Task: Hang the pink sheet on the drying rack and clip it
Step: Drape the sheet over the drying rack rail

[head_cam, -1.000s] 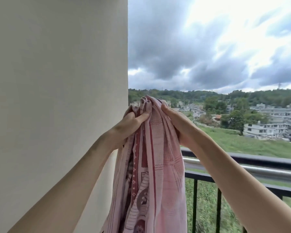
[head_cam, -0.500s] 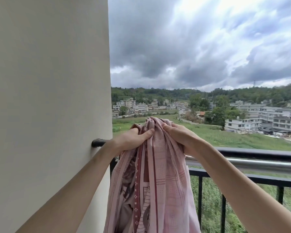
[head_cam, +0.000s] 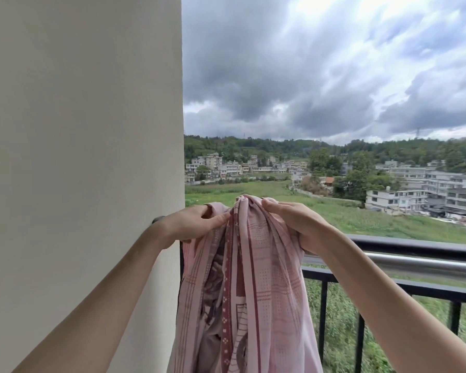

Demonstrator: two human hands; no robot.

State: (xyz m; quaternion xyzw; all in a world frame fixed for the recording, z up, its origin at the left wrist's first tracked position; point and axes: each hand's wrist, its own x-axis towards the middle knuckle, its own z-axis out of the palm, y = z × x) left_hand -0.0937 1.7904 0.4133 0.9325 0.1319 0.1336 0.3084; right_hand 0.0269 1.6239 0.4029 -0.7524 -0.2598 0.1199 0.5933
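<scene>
Both hands (left (head_cam: pixel 193 224), right (head_cam: pixel 293 224)) pinch the bunched sheet (head_cam: pixel 248 278) above the rail (head_cam: pixel 414 247); any loosened grip could drop it over the balcony.

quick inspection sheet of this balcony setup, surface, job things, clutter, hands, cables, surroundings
surface: black balcony railing with a silver rail just under its top bar; no table or floor in view
job's things: pink sheet bunched, held up at railing height and hanging down; whether it rests on a rail cannot be told; no clips seen
clutter: nothing seen
grippers: left hand and right hand both grip the sheet's gathered top
cables: nothing seen
surroundings: cream wall on the left; fields, buildings, cloudy sky beyond
</scene>
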